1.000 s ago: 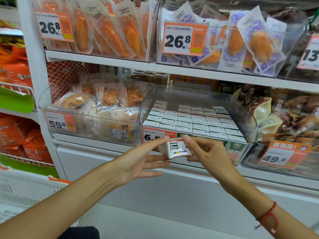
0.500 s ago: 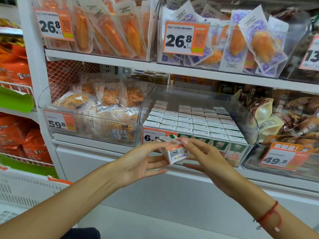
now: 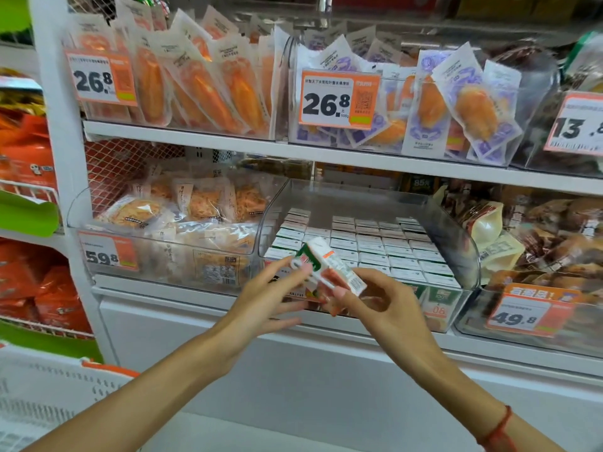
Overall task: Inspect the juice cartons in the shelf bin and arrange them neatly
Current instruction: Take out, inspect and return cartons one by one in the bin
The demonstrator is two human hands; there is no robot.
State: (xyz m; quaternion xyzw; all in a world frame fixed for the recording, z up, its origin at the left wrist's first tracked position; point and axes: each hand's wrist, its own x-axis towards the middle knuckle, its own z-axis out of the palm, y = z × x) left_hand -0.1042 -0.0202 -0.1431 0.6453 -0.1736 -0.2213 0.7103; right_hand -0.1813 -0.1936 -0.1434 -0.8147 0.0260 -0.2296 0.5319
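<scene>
One juice carton (image 3: 329, 272) is out of the shelf bin (image 3: 368, 199) and under examination; the remainder stand in the bin in close, even rows, tops up, and by my judgement need little correction. One gap shows at the back of the bin, at about 11 o'clock from the centre of the rows, where a column runs short. I judge the task part done: this carton is being checked, its return to the bin is outstanding, and I cannot tell how many of the others have been looked over. The carton is held in front of the bin's front wall, at roughly 7 o'clock from the centre of the rows, tilted with its top toward 10 o'clock. My left hand (image 3: 261, 305) touches it at the upper end, its fingers mostly extended, with the thumb (image 3: 280, 263) against the carton's edge. My right hand (image 3: 375, 305) pinches the lower end between thumb and curled fingers (image 3: 341, 293). The carton is small and rectangular, white on top, with a green band and an orange-red lower panel; a wrapped straw lies along one face. Its print is blurred and unreadable. No dent, bulge or leak is visible on the faces shown; the far faces are hidden. The bin's price label (image 3: 440, 309) is partly covered by my hands.
</scene>
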